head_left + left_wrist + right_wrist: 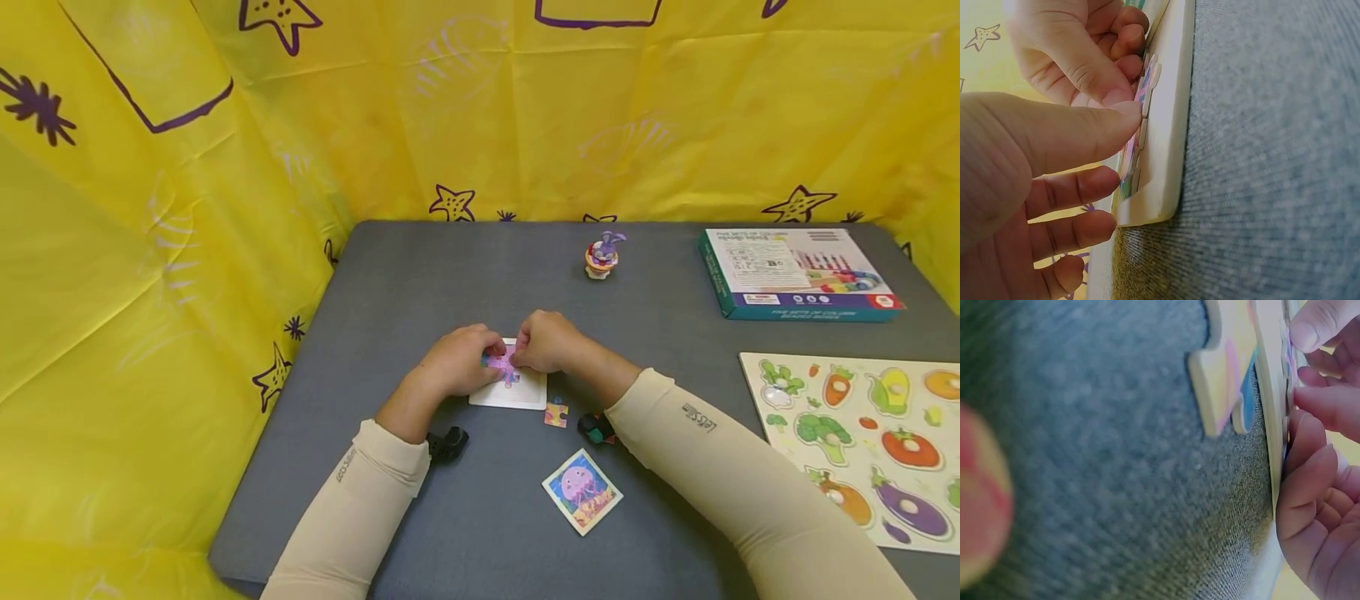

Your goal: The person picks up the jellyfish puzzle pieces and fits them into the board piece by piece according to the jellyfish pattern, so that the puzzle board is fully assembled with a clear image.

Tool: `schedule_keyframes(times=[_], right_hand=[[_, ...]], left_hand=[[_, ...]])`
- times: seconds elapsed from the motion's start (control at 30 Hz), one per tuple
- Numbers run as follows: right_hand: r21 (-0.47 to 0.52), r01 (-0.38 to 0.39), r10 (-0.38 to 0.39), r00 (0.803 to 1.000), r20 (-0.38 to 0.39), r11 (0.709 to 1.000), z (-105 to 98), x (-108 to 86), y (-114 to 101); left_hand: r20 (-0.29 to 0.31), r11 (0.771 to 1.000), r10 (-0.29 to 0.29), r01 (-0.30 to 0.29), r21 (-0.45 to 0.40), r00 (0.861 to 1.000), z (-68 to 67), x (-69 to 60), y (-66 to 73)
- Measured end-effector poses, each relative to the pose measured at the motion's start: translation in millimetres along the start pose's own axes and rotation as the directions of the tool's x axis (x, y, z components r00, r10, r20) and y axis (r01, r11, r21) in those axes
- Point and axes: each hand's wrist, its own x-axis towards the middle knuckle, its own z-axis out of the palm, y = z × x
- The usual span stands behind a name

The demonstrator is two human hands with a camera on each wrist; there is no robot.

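Observation:
A white puzzle tray (527,401) lies flat on the table with joined pink and purple pieces (508,377) in it. At its left side my left hand (463,360) touches the pieces; in the left wrist view that hand's thumb (1104,128) presses on them with its other fingers loosely extended. From the right, my right hand (551,342) has its thumb and curled fingers at the pieces' upper right, pinching at one that its fingertips mostly hide. A loose yellow and pink piece (556,415) rests just off the tray's lower right corner, seen closer in the right wrist view.
A jellyfish picture card (582,492) lies nearer the front. Beside my right forearm is a partly hidden piece (609,439). A bunny figurine (602,256) stands farther back, a boxed set (802,275) at back right, and a vegetable board (862,450) at right.

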Motion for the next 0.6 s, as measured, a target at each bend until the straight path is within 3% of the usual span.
schedule_keyframes(times=[0.3, 0.6], right_hand=[[0.014, 0.009, -0.009, 1.000, 0.000, 1.000, 2.2, 4.2, 2.5], [0.103, -0.053, 0.048, 0.998, 0.050, 0.993, 1.3, 8.7, 6.3]], left_hand=[[-0.024, 1.000, -0.014, 0.014, -0.010, 1.000, 0.3, 0.1, 0.3], [-0.022, 0.998, -0.031, 0.030, -0.046, 0.999, -0.3, 1.0, 1.4]])
